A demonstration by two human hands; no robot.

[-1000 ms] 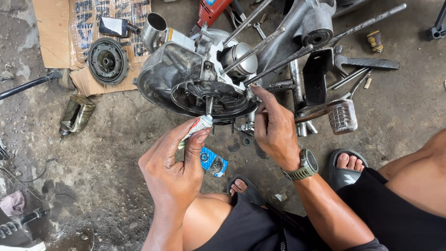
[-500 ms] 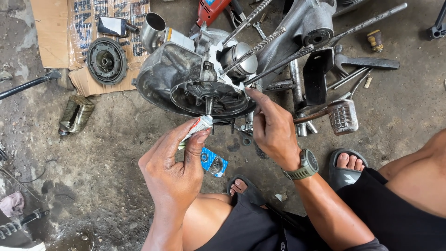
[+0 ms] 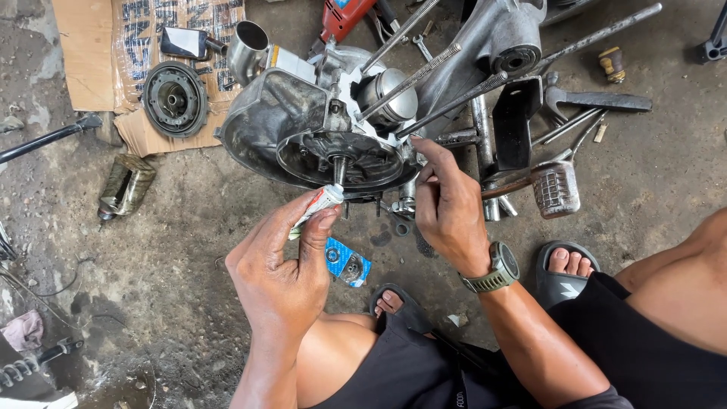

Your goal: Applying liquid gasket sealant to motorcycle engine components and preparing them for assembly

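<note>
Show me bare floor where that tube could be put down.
Free: concrete floor between the crushed can, the engine case and the left hand holding the tube. Crowded: right of the right hand, around the footpeg and rods.

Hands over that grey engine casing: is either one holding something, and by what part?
The left hand pinches a small white squeeze tube by its lower body. The right hand holds nothing; its fingertips touch the grey metal engine casing.

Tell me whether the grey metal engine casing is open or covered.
Open: the grey metal engine casing shows its round cavity and central shaft, with no cover.
</note>
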